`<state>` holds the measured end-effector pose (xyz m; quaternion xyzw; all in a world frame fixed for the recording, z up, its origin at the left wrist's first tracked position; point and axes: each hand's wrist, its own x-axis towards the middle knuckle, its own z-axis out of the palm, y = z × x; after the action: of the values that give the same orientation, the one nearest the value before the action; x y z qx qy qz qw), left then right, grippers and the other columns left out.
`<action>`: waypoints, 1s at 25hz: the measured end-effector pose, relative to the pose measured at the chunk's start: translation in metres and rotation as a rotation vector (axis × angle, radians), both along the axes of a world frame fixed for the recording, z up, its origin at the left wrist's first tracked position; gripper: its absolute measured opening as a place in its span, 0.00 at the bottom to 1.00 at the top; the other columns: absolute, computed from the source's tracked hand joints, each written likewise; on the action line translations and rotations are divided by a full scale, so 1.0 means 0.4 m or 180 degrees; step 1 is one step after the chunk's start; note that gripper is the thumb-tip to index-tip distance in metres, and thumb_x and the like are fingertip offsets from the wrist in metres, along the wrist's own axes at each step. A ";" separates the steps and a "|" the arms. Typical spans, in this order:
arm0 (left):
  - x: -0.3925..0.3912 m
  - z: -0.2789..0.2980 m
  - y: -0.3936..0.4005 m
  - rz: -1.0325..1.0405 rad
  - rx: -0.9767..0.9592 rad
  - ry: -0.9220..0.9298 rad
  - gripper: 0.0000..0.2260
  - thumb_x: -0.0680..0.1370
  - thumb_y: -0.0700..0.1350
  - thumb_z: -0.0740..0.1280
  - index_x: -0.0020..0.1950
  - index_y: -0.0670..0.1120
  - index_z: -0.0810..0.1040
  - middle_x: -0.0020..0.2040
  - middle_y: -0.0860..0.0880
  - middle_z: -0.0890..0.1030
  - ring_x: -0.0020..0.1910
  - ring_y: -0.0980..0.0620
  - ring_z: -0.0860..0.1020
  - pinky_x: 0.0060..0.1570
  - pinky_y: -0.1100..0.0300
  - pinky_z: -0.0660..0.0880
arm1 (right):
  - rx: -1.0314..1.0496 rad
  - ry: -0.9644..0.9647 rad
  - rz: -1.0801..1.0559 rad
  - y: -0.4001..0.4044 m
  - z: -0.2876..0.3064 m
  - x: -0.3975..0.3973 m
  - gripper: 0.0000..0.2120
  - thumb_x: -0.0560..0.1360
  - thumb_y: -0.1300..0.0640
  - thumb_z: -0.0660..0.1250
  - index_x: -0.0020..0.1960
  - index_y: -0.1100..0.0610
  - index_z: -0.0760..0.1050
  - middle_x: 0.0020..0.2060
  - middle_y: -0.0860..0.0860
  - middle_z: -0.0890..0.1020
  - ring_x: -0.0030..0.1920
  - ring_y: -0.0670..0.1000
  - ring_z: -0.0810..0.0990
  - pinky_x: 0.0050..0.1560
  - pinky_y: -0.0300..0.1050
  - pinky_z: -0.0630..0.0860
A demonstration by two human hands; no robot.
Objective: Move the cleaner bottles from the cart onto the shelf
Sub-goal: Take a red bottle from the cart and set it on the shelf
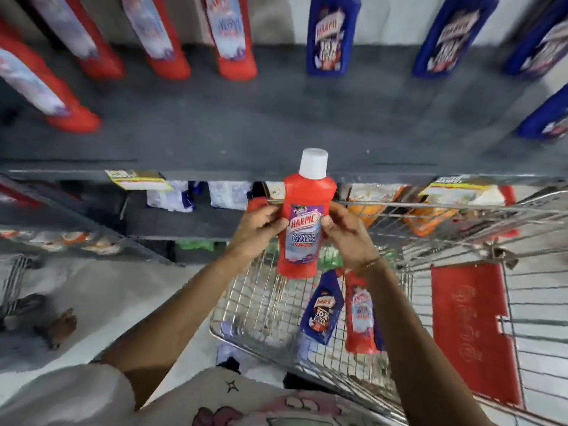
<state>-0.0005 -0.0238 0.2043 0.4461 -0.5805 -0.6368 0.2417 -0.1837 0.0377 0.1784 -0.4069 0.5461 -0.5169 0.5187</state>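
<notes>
Both my hands, left (259, 224) and right (344, 229), pinch red Harpic bathroom cleaner bottle (302, 222) upright above cart (399, 250), near shelf (246, 118).

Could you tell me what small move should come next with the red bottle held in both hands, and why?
Probably lift the red bottle forward and set it upright on the shelf, in the bare stretch before the red row. Both the left hand and right hand grip it above the cart, cap up, just below the shelf edge.

Shelf bottles (236, 32) blurred, tops cropped.
</notes>
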 end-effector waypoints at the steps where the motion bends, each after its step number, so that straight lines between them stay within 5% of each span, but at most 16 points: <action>1: 0.020 0.048 -0.017 0.0027 -0.0110 0.0154 0.14 0.76 0.35 0.62 0.62 0.38 0.73 0.54 0.47 0.79 0.41 0.67 0.80 0.44 0.71 0.77 | -0.0165 0.0068 0.0037 -0.021 0.054 0.012 0.11 0.77 0.63 0.61 0.57 0.53 0.73 0.46 0.42 0.84 0.48 0.43 0.80 0.48 0.39 0.79; 5: 0.117 0.192 -0.096 -0.0110 -0.0561 0.0388 0.12 0.76 0.38 0.63 0.58 0.49 0.76 0.54 0.49 0.81 0.48 0.63 0.79 0.52 0.66 0.76 | -0.0594 0.0185 0.0040 -0.111 0.197 0.078 0.12 0.76 0.62 0.61 0.59 0.52 0.73 0.45 0.40 0.85 0.49 0.42 0.80 0.49 0.40 0.80; 10: 0.266 0.303 -0.211 0.0266 -0.1088 0.0355 0.14 0.76 0.35 0.63 0.61 0.42 0.74 0.56 0.45 0.79 0.41 0.69 0.78 0.46 0.73 0.75 | -0.0946 0.0246 0.0199 -0.259 0.312 0.234 0.14 0.76 0.63 0.62 0.61 0.55 0.72 0.44 0.40 0.85 0.48 0.43 0.80 0.48 0.38 0.80; 19: 0.497 0.361 -0.452 0.0650 -0.1332 0.0271 0.16 0.78 0.37 0.60 0.66 0.42 0.71 0.58 0.50 0.77 0.47 0.68 0.78 0.47 0.73 0.75 | -0.1090 0.0243 0.0269 -0.554 0.359 0.492 0.19 0.76 0.64 0.63 0.66 0.63 0.69 0.50 0.46 0.82 0.53 0.49 0.80 0.52 0.44 0.80; 23: 0.534 0.351 -0.538 0.0786 -0.1227 0.0305 0.17 0.79 0.36 0.59 0.67 0.41 0.69 0.63 0.44 0.76 0.58 0.55 0.74 0.59 0.60 0.72 | -0.1019 0.0234 0.0243 -0.643 0.358 0.542 0.19 0.76 0.64 0.63 0.66 0.63 0.69 0.49 0.44 0.83 0.52 0.48 0.81 0.52 0.41 0.80; 25: 0.549 0.332 -0.569 0.0758 -0.1185 0.0393 0.17 0.79 0.36 0.59 0.67 0.40 0.69 0.64 0.44 0.76 0.60 0.53 0.74 0.62 0.56 0.71 | -0.0957 0.0230 0.0266 -0.672 0.351 0.556 0.19 0.76 0.65 0.62 0.67 0.64 0.68 0.54 0.53 0.81 0.54 0.50 0.80 0.53 0.39 0.80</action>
<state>0.2192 -0.2515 0.3369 0.4194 -0.6154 -0.5118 0.4284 0.0386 -0.2310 0.3188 -0.5206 0.4635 -0.5558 0.4531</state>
